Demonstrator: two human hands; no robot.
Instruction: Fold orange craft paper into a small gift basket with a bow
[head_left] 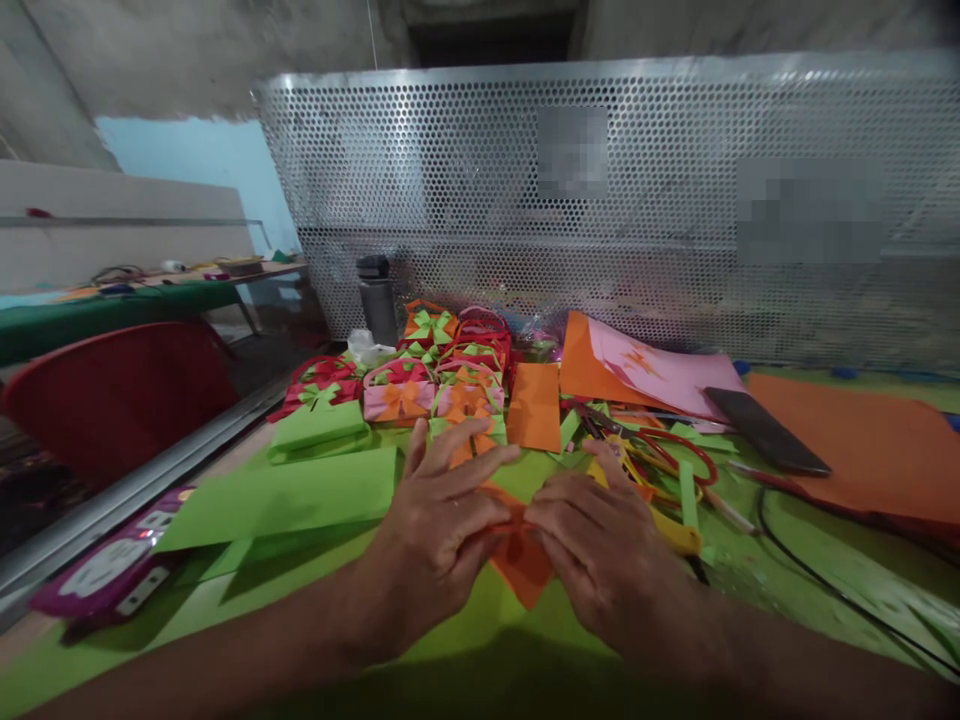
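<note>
Near the middle of the green table [465, 680], a small folded piece of orange paper [527, 572] sits between my two hands. My left hand [442, 525] pinches its left side with thumb and index finger, the other fingers raised. On its right side, my right hand [600, 530] grips with thumb and fingertips. The paper's lower part hangs out as a point below my fingers; its folded middle is partly covered. Just beyond are several small paper gift bags with bows, a pink one [397, 395] among them, and an upright orange card [534, 405].
Left lie a green paper sheet [292, 500] and a purple box [112, 570]. At the right are scissors [600, 425], a dark phone [766, 430], orange sheets [862, 450] and a black cable [810, 565]. A bottle [377, 300] stands before the perforated metal panel [480, 180].
</note>
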